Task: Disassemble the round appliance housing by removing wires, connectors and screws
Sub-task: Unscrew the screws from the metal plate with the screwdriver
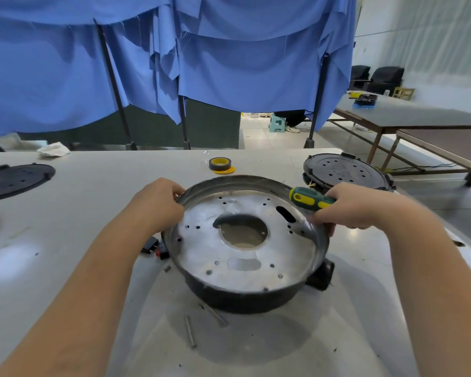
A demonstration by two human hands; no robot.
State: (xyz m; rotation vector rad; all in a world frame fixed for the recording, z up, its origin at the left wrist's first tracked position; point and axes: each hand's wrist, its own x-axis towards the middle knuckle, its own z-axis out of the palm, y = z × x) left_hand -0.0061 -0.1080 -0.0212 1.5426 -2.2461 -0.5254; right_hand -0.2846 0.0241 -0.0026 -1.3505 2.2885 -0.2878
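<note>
A round metal housing [245, 254] with a dark outer wall sits in the middle of the white table, tilted toward me, its silver floor pierced by a large centre hole and several small ones. My left hand [157, 204] grips its left rim, fingers curled over the edge. My right hand [351, 206] holds the right rim and also holds a green and yellow screwdriver [310, 199], whose handle points left over the rim. A black and red connector [155, 247] lies against the housing's left side.
Loose metal pins [191, 331] and small screws lie in front of the housing. A roll of yellow and black tape [220, 164] stands behind it. Black perforated round covers lie at the right [346, 170] and the far left [14, 179]. Blue curtains hang behind the table.
</note>
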